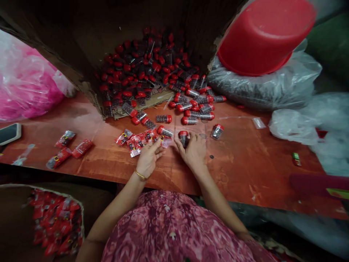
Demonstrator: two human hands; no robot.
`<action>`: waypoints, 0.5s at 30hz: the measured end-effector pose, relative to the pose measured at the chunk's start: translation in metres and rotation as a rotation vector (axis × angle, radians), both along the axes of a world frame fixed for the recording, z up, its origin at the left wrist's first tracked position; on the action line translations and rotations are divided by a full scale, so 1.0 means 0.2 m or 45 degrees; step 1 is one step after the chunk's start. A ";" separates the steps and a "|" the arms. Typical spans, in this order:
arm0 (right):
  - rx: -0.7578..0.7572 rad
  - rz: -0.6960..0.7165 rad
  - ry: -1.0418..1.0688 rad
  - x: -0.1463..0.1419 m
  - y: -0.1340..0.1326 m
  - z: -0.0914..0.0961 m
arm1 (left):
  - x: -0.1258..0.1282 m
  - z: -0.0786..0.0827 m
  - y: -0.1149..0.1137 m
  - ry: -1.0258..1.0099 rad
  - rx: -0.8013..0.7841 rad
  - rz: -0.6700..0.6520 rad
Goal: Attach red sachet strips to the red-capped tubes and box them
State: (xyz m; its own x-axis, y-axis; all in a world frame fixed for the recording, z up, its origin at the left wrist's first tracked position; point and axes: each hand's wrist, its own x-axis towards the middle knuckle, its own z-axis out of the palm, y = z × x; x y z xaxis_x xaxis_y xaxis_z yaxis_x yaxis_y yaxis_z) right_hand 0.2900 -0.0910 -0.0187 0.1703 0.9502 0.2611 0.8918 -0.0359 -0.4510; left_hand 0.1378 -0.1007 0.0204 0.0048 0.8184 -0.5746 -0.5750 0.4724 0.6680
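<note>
My left hand [148,157] pinches the edge of a small clear packet [165,142] on the red-brown table [245,163]. My right hand [194,150] is closed around a little red-capped bottle [183,137] that stands at its fingertips. Beside my left hand lie a few filled red packets [136,140]. Just beyond both hands many more red-capped bottles [191,109] spill out of a tipped cardboard box [81,47].
Three filled packets [68,147] and a phone [9,133] lie at the left. A pink plastic bag [24,83] is at far left. A red basin [261,36] rests on a grey bag [267,83] at the right. A bag of packets [54,222] sits below left.
</note>
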 end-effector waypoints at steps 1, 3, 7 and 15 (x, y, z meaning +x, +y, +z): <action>-0.061 -0.024 -0.076 0.02 0.00 -0.01 | -0.01 0.00 0.00 -0.008 -0.004 -0.006; -0.138 0.002 -0.097 0.05 0.00 -0.02 | -0.02 0.01 0.00 -0.009 -0.010 -0.009; -0.118 0.143 0.410 0.11 -0.02 -0.03 | -0.04 0.03 0.00 0.042 -0.008 -0.026; -0.366 0.448 1.212 0.11 -0.21 0.11 | -0.03 0.04 0.00 0.099 0.033 -0.102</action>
State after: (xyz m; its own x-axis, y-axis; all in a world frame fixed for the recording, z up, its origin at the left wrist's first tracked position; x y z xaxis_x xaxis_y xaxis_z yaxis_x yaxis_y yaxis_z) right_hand 0.3113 -0.1340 0.0034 -0.1107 0.9908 -0.0781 0.1554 -0.0603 -0.9860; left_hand 0.1320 -0.1016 0.0286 0.0272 0.8318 -0.5545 -0.4818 0.4969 0.7218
